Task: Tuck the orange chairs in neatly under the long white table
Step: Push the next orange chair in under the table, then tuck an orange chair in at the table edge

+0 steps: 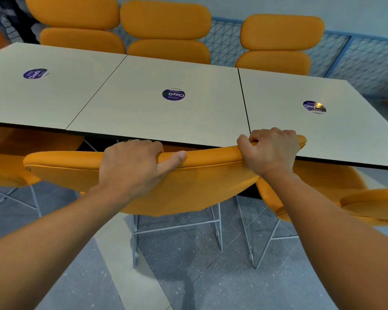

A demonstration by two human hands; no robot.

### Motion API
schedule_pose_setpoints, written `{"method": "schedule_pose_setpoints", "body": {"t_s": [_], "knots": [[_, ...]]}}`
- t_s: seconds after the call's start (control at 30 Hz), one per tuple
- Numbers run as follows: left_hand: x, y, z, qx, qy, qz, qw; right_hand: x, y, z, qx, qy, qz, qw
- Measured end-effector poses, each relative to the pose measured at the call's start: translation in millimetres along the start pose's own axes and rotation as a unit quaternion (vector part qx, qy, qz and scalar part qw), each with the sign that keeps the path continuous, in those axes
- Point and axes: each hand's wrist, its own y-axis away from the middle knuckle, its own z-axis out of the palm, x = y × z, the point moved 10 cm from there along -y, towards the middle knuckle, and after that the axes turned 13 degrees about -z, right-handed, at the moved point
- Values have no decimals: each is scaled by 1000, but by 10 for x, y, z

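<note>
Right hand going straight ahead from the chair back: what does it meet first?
Probably the near edge of the white table, right ahead of the right hand on the chair back; height is hard to judge.

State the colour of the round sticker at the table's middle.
Sticker: dark purple, white lettering; head view.

My left hand [132,162] gripped the orange chair [188,186] along the top of its back, near the middle. My right hand [270,151] gripped toward the right end, at the white table [166,117] edge.
</note>
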Motion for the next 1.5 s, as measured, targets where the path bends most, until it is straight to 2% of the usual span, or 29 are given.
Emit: {"method": "schedule_pose_setpoints", "body": {"t_s": [0.5, 0.73, 0.87, 0.97, 1.13, 1.3, 1.5], "knots": [[-53, 9, 71, -35, 6, -13, 999, -18, 26, 7, -14, -3, 0, 1000], [-67, 124, 79, -84, 42, 21, 995, -39, 102, -34, -23, -16, 12, 1000], [-165, 194, 16, -153, 108, 3, 982, -134, 125, -28, -61, -67, 31, 995], [-323, 241, -83, -181, 173, -19, 968, -403, 94, -32, -107, -117, 16, 987], [-791, 337, -420, -146, 191, -53, 969, -1190, -7, 2, -194, -240, -33, 951], [-1579, 543, -734, -113, 203, -117, 965, -2146, -81, -150, -197, -327, -91, 920], [-2592, 831, -836, -112, 193, -156, 962, -3209, -104, -245, -202, -365, -144, 897]]}}
